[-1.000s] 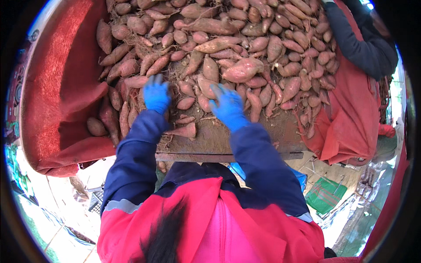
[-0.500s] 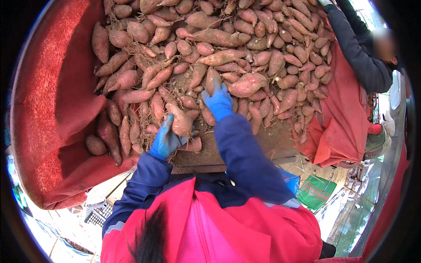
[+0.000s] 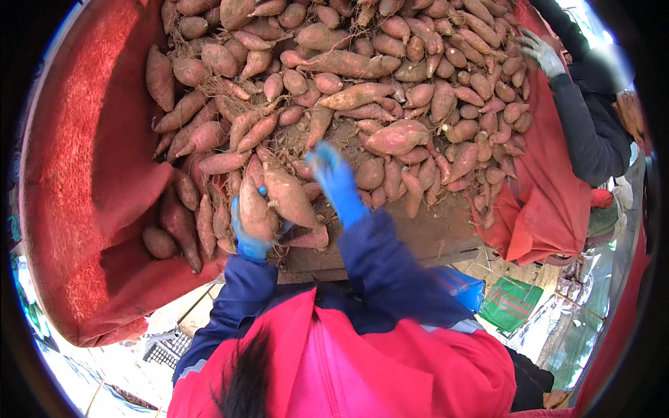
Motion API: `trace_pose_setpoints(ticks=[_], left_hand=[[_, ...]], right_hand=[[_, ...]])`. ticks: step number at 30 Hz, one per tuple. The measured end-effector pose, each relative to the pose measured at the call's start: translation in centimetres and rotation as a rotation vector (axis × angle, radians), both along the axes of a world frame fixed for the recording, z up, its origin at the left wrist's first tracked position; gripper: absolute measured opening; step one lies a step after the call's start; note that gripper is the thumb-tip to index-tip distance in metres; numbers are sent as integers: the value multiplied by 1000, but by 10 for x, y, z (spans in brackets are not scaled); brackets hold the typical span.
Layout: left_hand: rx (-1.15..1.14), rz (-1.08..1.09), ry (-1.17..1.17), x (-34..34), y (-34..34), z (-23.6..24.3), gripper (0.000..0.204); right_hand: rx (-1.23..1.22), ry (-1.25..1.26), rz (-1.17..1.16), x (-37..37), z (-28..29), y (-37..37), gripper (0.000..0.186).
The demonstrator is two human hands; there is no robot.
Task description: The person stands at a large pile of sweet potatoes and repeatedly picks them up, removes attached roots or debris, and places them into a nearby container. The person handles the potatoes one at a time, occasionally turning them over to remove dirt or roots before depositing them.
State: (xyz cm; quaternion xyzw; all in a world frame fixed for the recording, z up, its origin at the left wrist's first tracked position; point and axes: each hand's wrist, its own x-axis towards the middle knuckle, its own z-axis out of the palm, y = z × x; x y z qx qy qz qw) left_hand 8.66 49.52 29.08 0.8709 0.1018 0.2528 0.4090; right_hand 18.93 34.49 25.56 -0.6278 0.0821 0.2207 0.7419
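A large heap of reddish sweet potatoes (image 3: 341, 63) with thin roots and soil on them lies in front of me. My left hand (image 3: 252, 244), in a blue glove, is closed round one sweet potato (image 3: 256, 212). A second, longer sweet potato (image 3: 287, 194) lies against it, and a blue fingertip shows between the two. My right hand (image 3: 334, 177), also gloved in blue, is just right of them above the near side of the heap. Motion smears its fingers, and no sweet potato shows in it.
Red cloth (image 3: 118, 167) walls the heap at left, and more red cloth (image 3: 547, 209) hangs at right. At the upper right another person's gloved hand (image 3: 542, 54) reaches over the heap's edge. A green bag (image 3: 511, 304) and a blue bag (image 3: 460, 287) sit below, at right.
My right hand has drawn back toward me from a sweet potato in the heap. My left hand now has two sweet potatoes at it instead of one. The other person's gloved hand has come lower.
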Motion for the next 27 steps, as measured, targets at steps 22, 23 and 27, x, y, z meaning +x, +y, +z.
trace_pose_setpoints(ticks=[22,23,27], left_hand=[[-1794,-670,720,-18,-171,-4,44],[-1796,-681,759,-32,-203,-1,40],[-1258,-1253,934,-71,-356,1,36]], right_hand=[[380,15,-36,-108,62,-231,57],[394,-3,-115,-129,68,-263,53],[-305,237,-479,-231,92,-381,43]])
